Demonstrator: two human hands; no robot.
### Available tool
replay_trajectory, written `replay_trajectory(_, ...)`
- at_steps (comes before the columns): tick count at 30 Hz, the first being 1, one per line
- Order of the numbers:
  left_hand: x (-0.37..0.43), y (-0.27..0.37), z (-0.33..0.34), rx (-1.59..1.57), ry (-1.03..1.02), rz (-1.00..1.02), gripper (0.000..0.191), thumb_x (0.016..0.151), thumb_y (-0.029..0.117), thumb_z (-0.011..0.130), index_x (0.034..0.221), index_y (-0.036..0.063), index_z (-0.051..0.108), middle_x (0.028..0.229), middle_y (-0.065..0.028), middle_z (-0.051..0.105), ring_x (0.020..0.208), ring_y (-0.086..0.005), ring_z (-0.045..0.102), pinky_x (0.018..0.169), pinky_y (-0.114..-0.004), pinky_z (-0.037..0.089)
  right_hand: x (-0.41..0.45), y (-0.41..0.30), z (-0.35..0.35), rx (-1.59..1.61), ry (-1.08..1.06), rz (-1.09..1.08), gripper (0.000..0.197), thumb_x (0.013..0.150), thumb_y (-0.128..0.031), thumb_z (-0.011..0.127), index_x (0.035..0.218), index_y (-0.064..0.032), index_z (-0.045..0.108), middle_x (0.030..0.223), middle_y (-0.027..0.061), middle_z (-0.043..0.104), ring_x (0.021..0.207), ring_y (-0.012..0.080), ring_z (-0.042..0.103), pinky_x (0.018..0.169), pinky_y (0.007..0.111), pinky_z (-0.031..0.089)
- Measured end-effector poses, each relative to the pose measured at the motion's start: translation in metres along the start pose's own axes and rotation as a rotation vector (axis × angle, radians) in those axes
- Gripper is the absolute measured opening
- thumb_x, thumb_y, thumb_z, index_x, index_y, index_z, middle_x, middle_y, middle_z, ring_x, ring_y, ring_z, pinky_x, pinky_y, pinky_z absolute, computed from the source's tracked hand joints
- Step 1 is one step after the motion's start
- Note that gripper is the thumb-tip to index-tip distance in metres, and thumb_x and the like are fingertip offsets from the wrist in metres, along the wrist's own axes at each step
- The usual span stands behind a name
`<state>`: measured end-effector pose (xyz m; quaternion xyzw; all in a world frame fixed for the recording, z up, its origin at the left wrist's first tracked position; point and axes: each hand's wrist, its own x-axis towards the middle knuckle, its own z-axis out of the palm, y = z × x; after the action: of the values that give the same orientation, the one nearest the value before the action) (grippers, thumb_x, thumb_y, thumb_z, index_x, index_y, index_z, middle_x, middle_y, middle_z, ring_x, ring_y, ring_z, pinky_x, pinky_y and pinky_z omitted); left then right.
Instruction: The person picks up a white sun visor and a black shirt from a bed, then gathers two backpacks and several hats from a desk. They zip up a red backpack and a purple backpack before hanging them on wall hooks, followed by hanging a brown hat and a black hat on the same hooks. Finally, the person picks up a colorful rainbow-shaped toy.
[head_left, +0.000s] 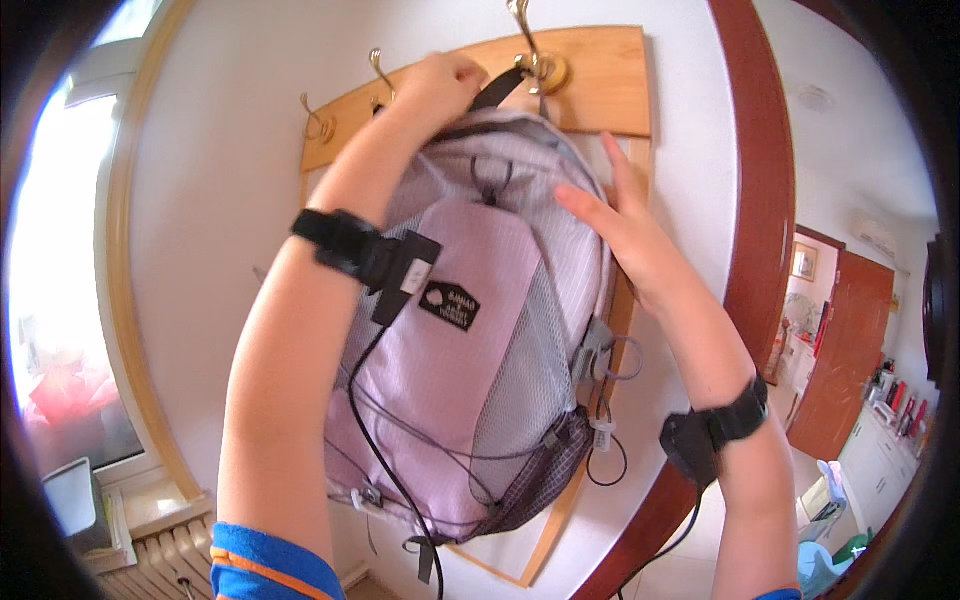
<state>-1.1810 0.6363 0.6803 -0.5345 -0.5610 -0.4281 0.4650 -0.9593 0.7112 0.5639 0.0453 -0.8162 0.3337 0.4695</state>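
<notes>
A pale pink and grey backpack (480, 300) hangs against a wooden coat rack (607, 82) on the white wall. Its black top strap (501, 88) runs up to a brass double hook (536, 67). At the strap's lower left end, my left hand (446, 86) is curled around it; some of its fingers are hidden. My right hand (619, 210) is at the bag's upper right edge, thumb and a finger spread apart. Its thumb lies over the front fabric, and whether it presses there is unclear. Dark elastic cords (450, 442) cross the bag's lower front.
Two more brass hooks (381, 71) sit further left on the rack. To the left is a bright window (71, 262) above a radiator (161, 559). A dark red door frame (750, 225) borders the wall on the right. Black cables (375, 427) trail from both wrist bands.
</notes>
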Motion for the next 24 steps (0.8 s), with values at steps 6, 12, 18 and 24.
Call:
replay_trajectory(6, -0.134, -0.058, -0.098, 0.039, 0.323, -0.239, 0.045, 0.086, 0.039, 0.05, 0.124, 0.0148, 0.047, 0.12, -0.0084, 0.052, 0.11, -0.0194, 0.048, 0.09, -0.029, 0.037, -0.094, 0.039, 0.014, 0.448, -0.05, 0.148, 0.105, 0.075, -0.042, 0.064, 0.137, -0.0053, -0.012, 0.142, 0.0193, 0.007, 0.131, 0.0257, 0.013, 0.105, 0.034, 0.015)
replay_trajectory(12, -0.273, -0.11, -0.133, -0.813, -0.561, -0.814, 0.072, 0.082, 0.049, 0.054, 0.134, 0.0075, 0.027, 0.125, -0.006, 0.044, 0.111, -0.0164, 0.043, 0.089, -0.029, 0.036, -0.133, 0.051, 0.031, 0.486, -0.185, 0.072, 0.107, 0.073, -0.037, 0.068, 0.138, -0.0063, -0.011, 0.143, 0.0149, 0.007, 0.132, 0.0232, 0.011, 0.106, 0.033, 0.012)
replay_trajectory(18, -0.298, 0.012, -0.125, -0.804, -0.539, -0.833, 0.058, 0.077, 0.021, 0.065, 0.121, -0.0075, 0.041, 0.114, -0.0095, 0.052, 0.103, -0.0154, 0.047, 0.092, -0.027, 0.035, -0.157, 0.019, 0.007, 0.384, 0.053, 0.301, 0.095, 0.066, -0.019, 0.068, 0.138, -0.0017, 0.009, 0.135, 0.0159, 0.028, 0.122, 0.0234, 0.031, 0.102, 0.033, 0.022)
replay_trajectory(24, -0.314, 0.088, -0.09, -0.867, -0.485, -0.81, 0.053, 0.081, 0.025, 0.061, 0.121, -0.0037, 0.042, 0.11, -0.0059, 0.052, 0.101, -0.013, 0.047, 0.089, -0.025, 0.036, -0.166, 0.002, -0.063, 0.262, 0.311, 0.173, 0.065, 0.072, -0.018, 0.058, 0.128, 0.005, 0.035, 0.123, 0.0132, 0.046, 0.113, 0.0214, 0.043, 0.098, 0.03, 0.027)
